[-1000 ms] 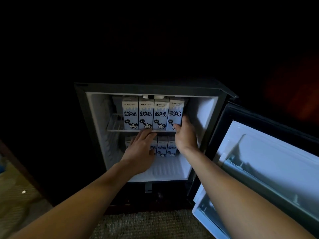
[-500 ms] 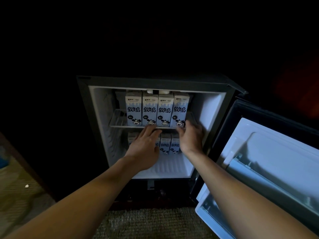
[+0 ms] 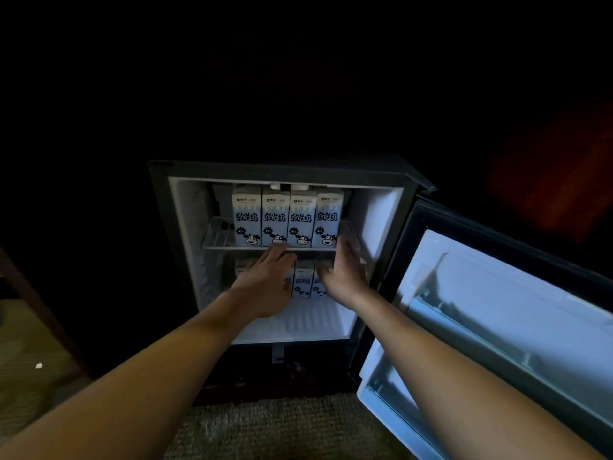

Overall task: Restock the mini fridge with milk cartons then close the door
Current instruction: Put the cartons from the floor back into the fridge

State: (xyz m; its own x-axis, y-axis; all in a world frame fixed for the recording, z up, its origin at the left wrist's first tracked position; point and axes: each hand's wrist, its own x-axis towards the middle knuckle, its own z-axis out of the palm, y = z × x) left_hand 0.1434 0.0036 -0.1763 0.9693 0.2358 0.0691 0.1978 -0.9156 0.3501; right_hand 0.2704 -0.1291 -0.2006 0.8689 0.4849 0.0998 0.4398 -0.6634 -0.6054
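The mini fridge (image 3: 285,171) stands open, its door (image 3: 504,313) swung out to the right. Several blue-and-white milk cartons (image 3: 288,218) stand in a row on the wire shelf (image 3: 215,239). More cartons (image 3: 303,280) stand below on the fridge floor, partly hidden by my hands. My left hand (image 3: 265,280) reaches in with straight fingers, its tips at the shelf's front edge. My right hand (image 3: 345,273) is open too, fingers up beside the rightmost upper carton's base. Neither hand holds a carton.
The inner door has empty racks (image 3: 464,327) low on the right. A rough woven rug (image 3: 282,429) lies before the fridge. A dark wooden furniture edge (image 3: 36,303) runs along the left. The surroundings are very dark.
My right hand has slid down from the side of the rightmost upper carton to its base. My left hand stays at the shelf edge. The view has shifted slightly.
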